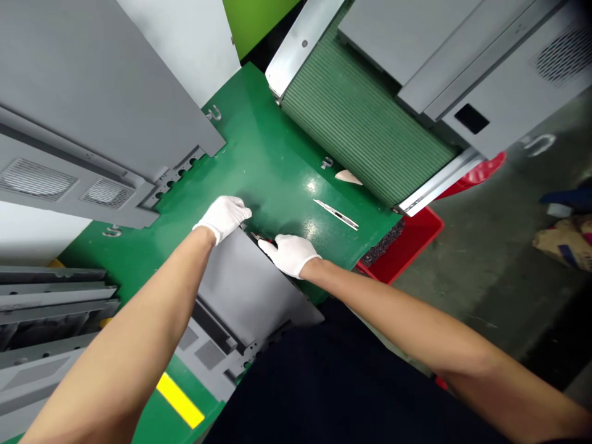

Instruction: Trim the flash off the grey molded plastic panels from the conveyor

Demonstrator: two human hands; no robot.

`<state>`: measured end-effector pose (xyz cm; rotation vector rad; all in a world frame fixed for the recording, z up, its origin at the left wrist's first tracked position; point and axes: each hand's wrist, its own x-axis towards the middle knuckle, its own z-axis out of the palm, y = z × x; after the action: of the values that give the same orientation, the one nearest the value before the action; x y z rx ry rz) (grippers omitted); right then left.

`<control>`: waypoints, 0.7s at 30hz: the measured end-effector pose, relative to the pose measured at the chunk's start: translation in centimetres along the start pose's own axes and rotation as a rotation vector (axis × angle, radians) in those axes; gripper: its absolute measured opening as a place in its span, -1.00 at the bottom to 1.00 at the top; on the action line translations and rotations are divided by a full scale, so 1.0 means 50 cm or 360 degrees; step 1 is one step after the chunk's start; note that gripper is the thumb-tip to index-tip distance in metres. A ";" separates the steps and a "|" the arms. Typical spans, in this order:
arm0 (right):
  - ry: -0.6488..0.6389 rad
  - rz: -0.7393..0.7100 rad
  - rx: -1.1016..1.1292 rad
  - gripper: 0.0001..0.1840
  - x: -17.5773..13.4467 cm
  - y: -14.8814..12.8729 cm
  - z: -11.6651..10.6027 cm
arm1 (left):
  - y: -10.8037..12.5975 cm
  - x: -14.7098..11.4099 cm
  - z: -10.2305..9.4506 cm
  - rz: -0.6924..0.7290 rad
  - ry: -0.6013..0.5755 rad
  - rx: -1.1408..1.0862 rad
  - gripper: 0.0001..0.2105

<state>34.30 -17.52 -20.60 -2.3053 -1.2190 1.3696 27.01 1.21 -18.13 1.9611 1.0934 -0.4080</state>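
My left hand [226, 218], in a white glove, is closed at the upper corner of a grey sheet-metal panel [250, 283]. A small bit of metal shows just under its fingertips, but what they pinch is hidden. My right hand [295, 255], also gloved in white, is wrapped round a small hand tool [257, 237] by the panel's far edge. The tool's narrow metal tip and a bit of red show, pointing towards my left hand; its kind is unclear. A slim utility knife [336, 214] lies on the green tabletop [263, 154] beyond my right hand.
A green ribbed conveyor belt [365, 117] carries another grey panel [411, 37] at upper right. A large grey panel [102, 80] stands at upper left. Metal hooks, one by the belt [327, 163], lie about. A red bin [419, 237] holds small dark parts. Several panels are stacked at left.
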 end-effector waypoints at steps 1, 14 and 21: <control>-0.0002 0.0011 0.0045 -0.07 -0.003 0.006 0.004 | -0.003 0.000 -0.001 0.0016 -0.0024 0.0045 -0.78; -0.0044 0.0283 0.0296 -0.10 -0.068 0.113 0.062 | -0.034 -0.006 0.064 0.0761 -0.0082 0.0943 -0.75; 0.0031 0.0437 0.0408 -0.25 -0.113 0.179 0.080 | 0.048 0.050 0.115 0.0284 -0.0204 0.1162 -0.89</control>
<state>34.72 -28.29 -23.96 -2.3549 -0.6900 1.4851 30.99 -2.63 -21.89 2.5899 0.7244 -0.9157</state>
